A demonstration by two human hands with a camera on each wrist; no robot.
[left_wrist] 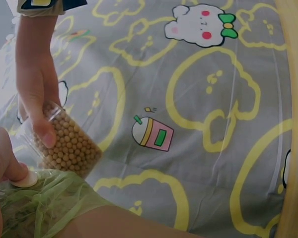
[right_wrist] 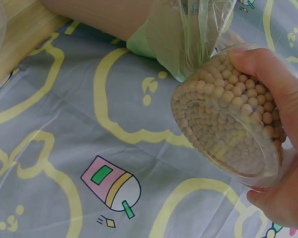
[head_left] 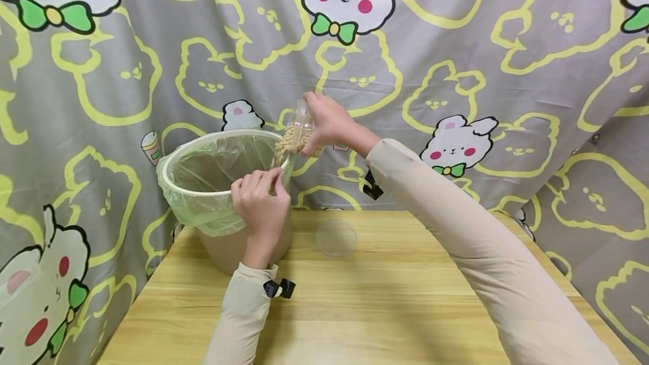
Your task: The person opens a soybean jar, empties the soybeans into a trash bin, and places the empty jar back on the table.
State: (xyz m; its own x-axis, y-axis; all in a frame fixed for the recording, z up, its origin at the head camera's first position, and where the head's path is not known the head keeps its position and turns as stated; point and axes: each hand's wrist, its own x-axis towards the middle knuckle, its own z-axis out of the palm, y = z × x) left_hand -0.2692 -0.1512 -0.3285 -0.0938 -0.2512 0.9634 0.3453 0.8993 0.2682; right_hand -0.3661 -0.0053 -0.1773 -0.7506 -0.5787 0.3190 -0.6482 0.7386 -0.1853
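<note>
My right hand (head_left: pixel 329 125) grips a clear plastic jar (right_wrist: pixel 228 119) of round, tan beans that look like soybeans (left_wrist: pixel 69 144). The jar is tipped, its mouth low at the right side of the bin's rim, and beans (head_left: pixel 281 148) spill out of it there. A beige trash bin (head_left: pixel 223 246) is lined with a pale green plastic bag (head_left: pixel 203 213), folded over a white rim (head_left: pixel 174 154). With fingers curled over the near right part of this rim, my left hand (head_left: pixel 261 199) holds the bin. The bin's bottom inside is hidden.
A clear round lid (head_left: pixel 336 238) lies on the wooden table (head_left: pixel 365 303), right of the bin. Behind the table and along its sides hangs a grey curtain (head_left: pixel 471 72) with cartoon prints. The bin stands at the table's back left.
</note>
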